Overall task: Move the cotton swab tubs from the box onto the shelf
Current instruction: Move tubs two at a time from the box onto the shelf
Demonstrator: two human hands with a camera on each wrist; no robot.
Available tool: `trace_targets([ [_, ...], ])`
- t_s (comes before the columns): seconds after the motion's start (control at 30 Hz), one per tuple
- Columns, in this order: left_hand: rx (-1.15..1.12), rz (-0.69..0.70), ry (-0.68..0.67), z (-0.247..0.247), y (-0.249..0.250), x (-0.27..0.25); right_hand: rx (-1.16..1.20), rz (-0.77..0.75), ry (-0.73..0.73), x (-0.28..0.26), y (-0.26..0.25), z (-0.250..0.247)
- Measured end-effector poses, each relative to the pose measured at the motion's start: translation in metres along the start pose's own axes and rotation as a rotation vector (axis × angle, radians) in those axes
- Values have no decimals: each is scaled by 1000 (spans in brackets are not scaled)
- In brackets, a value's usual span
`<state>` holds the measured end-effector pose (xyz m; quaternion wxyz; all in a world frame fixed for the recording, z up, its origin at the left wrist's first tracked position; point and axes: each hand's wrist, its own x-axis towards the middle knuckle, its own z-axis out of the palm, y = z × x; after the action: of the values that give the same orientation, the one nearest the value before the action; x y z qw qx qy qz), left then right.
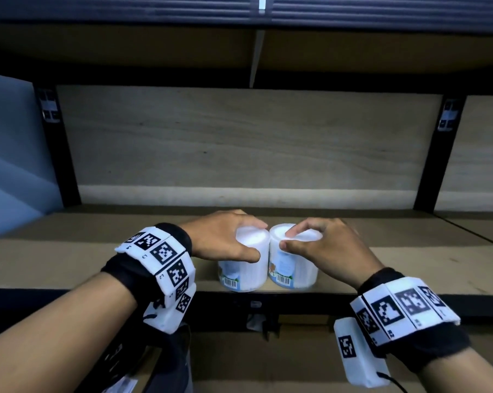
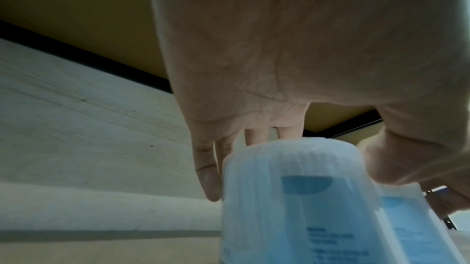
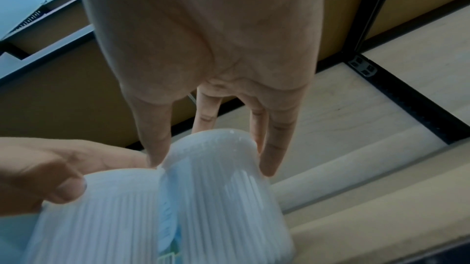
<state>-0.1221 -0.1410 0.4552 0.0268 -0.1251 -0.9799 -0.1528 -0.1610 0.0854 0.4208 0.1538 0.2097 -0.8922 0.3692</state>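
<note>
Two cotton swab tubs on the shelf (image 1: 97,251), one under each of our hands.

We count two tubs standing side by side, touching, near the shelf's front edge. Our left hand (image 1: 219,239) curls over the left tub (image 1: 245,276), thumb on its near side, fingers behind. Our right hand (image 1: 327,248) pinches the lid rim of the right tub (image 1: 293,270) with thumb and fingers. The label print is too blurred to read, and the hands hide much of both lids.
</note>
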Motion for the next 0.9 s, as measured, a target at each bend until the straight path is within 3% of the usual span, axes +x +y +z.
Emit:
trace_targets([
  [0.13, 41, 17, -7, -4, 2, -2, -104, 23, -67, 1, -3, -5],
  [0.37, 109, 47, 16, -11, 8, -13, -333, -95, -77, -10, -27, -13],
  [0.6, 190, 64, 78, -6, 8, -13, -379, -81, -26, -16, -25, -6],
  [0.9, 242, 119, 48, 3, 31, 26, -405, -33, 15, -5, -1, -19],
])
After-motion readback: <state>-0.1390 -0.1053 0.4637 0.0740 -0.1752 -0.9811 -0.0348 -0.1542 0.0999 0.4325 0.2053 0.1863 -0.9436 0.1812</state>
